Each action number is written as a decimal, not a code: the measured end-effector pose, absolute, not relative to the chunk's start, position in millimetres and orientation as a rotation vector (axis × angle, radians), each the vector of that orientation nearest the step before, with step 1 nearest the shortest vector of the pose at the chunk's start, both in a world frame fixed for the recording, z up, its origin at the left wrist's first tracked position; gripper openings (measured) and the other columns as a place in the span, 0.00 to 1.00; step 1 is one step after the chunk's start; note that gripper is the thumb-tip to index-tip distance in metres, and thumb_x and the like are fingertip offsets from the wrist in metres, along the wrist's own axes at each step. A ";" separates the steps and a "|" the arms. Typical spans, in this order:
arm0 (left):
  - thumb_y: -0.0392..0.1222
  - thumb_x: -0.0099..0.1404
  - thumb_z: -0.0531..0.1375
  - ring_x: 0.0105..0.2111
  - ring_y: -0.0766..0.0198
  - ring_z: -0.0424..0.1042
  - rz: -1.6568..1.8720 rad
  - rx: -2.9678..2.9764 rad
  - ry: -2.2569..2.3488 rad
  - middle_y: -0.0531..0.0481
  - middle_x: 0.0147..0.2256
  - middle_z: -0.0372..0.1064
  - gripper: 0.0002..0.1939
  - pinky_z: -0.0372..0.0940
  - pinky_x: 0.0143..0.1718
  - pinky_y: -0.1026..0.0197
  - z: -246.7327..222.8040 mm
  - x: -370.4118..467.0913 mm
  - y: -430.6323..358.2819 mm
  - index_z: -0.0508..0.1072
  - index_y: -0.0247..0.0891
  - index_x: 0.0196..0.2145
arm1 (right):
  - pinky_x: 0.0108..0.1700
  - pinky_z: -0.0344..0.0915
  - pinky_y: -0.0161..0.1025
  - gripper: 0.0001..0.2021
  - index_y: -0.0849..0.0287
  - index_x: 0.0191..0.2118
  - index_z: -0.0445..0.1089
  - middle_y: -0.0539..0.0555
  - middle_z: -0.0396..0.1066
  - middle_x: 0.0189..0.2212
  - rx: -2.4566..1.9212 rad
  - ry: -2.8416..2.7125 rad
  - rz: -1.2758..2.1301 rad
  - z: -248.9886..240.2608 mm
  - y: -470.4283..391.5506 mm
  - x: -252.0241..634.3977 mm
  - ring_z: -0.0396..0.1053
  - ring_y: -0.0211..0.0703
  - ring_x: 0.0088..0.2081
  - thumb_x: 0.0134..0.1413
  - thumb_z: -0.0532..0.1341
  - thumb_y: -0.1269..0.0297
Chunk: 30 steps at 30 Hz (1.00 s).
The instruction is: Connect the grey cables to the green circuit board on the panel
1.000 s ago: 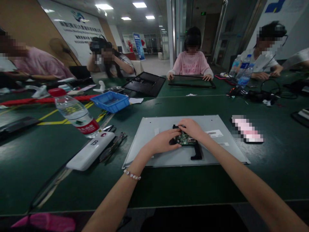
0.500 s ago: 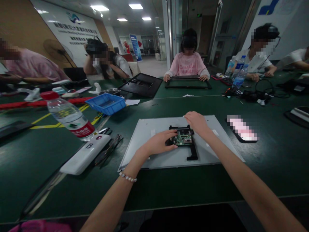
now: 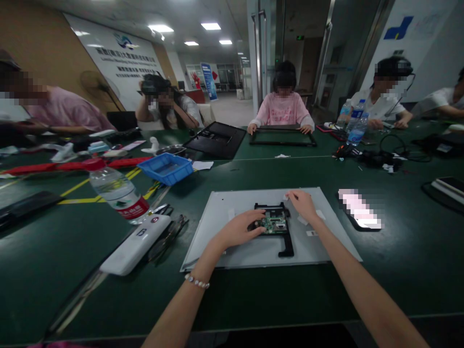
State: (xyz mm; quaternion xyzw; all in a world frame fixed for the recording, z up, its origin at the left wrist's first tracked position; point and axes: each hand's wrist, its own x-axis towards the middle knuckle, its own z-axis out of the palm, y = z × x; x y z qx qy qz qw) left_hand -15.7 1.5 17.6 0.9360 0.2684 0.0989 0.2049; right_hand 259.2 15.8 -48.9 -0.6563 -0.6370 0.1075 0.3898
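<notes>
L hand (image 3: 239, 229), fingers apart, is prob. steadying PCB (image 3: 273, 222), R hand (image 3: 302, 205), tips together, working nr panel's (image 3: 253, 251) far edge, next needing steadiness.

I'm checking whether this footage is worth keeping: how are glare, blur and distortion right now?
Head view: glare pales the table beside the phone, whose screen is pixelated; the left hand and right hand have clear outlines, but fine parts on the circuit board look too small to tell; the bottle leans outward, probably wide-lens distortion.
</notes>
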 end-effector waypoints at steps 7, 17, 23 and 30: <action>0.49 0.71 0.48 0.57 0.58 0.62 0.334 2.523 0.825 0.49 0.58 0.62 0.19 0.56 0.58 0.51 22.1 -12.2 -0.3 0.66 0.42 0.54 | 0.41 0.64 0.38 0.20 0.60 0.38 0.76 0.57 0.77 0.37 -1.629 -1.505 0.320 -50.4 17.1 258.2 0.72 0.47 0.38 0.62 0.48 0.59; 0.47 0.68 0.52 0.53 0.56 0.64 0.676 2.407 0.965 0.46 0.53 0.65 0.18 0.57 0.58 0.51 32.3 1.0 28.5 0.66 0.40 0.53 | 0.47 0.65 0.42 0.15 0.61 0.44 0.73 0.59 0.75 0.41 -1.546 -1.515 0.355 -59.2 20.4 260.7 0.71 0.47 0.42 0.55 0.56 0.59; 0.52 0.64 0.57 0.61 0.53 0.53 0.517 2.339 0.829 0.44 0.62 0.50 0.31 0.49 0.63 0.50 14.5 -3.5 26.3 0.55 0.41 0.62 | 0.49 0.63 0.42 0.14 0.61 0.43 0.72 0.59 0.72 0.42 -1.524 -1.722 0.279 -45.9 11.3 266.0 0.69 0.47 0.45 0.49 0.62 0.63; 0.52 0.57 0.63 0.63 0.51 0.47 0.418 2.257 0.772 0.42 0.65 0.41 0.43 0.46 0.64 0.48 9.5 -15.9 23.6 0.49 0.40 0.64 | 0.49 0.62 0.40 0.10 0.60 0.40 0.73 0.58 0.74 0.41 -1.662 -1.991 0.130 -36.4 7.1 258.4 0.69 0.46 0.45 0.58 0.55 0.69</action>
